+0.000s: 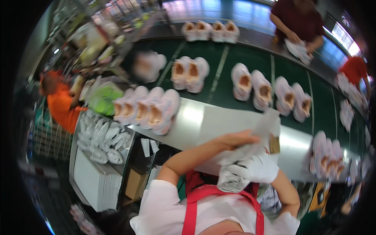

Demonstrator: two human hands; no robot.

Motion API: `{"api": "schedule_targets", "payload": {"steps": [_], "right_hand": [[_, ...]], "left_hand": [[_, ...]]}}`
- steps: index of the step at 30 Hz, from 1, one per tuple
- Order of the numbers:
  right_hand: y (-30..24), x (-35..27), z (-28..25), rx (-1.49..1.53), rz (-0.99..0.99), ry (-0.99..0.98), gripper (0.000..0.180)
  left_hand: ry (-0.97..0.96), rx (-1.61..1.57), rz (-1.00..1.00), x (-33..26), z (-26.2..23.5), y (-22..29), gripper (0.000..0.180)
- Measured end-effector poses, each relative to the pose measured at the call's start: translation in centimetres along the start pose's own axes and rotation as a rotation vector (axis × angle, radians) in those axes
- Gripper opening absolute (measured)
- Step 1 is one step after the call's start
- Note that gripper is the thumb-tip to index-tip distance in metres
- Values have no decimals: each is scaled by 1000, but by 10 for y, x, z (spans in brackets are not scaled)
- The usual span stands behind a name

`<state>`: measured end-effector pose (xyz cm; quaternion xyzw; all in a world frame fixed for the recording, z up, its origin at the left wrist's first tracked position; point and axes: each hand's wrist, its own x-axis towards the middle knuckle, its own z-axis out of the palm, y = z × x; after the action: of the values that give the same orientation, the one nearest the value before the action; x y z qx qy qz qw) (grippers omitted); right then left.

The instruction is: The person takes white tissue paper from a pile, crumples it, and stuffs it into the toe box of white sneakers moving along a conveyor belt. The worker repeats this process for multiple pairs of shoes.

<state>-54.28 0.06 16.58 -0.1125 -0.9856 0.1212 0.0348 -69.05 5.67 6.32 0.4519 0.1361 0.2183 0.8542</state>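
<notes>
Nearest the camera, the right hand [256, 168], in a white glove, has its grip clamped on a crumpled wad of paper [231, 181], pressed close against the chest above the red apron [192, 207]. Held that tight and that near the body, the wad looks gathered and squeezed rather than just carried. It is pale grey-white, creased into folds, with darker lines in the wrinkles, and it bulges out below the glove.

The bare left hand [239, 139] reaches across just above the glove, fingers closed on a loose white sheet [264, 125] that rises up and to the right. The sheet is thin and blurred; it seems to run down into the wad, so both hands may be working one piece of paper, though the blur keeps this uncertain.

Just beyond the hands lies a pale metal counter [211, 119]. At its left end a row of white shoes [147, 107] stands side by side, openings up and showing tan insoles; another cluster [327, 156] sits at its right end. To the near left a bin holds stacked white insoles [100, 139].

Farther off, a dark green belt [219, 68] carries more pairs spaced apart, set in twos. On its far side a person in a dark red shirt [295, 19] handles something white, and at the left a person in orange [60, 103] stands by a wire rack.
</notes>
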Motion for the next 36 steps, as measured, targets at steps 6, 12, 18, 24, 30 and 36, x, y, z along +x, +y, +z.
{"api": "schedule_targets", "payload": {"steps": [6, 12, 18, 24, 30, 36], "right_hand": [[10, -16, 40, 262, 494, 826, 50], [23, -6, 32, 848, 939, 967, 65], [35, 15, 25, 671, 830, 781, 71], [22, 37, 20, 370, 768, 825, 73], [14, 42, 30, 133, 693, 896, 75], [20, 40, 43, 261, 766, 795, 76]], "left_hand": [[444, 216, 522, 22, 17, -6, 42], [257, 24, 485, -3, 13, 23, 61], [477, 578, 462, -39, 27, 56, 75], [649, 550, 543, -36, 22, 50, 71], [791, 432, 679, -29, 36, 51, 44], [1190, 897, 632, -8, 24, 41, 46]]}}
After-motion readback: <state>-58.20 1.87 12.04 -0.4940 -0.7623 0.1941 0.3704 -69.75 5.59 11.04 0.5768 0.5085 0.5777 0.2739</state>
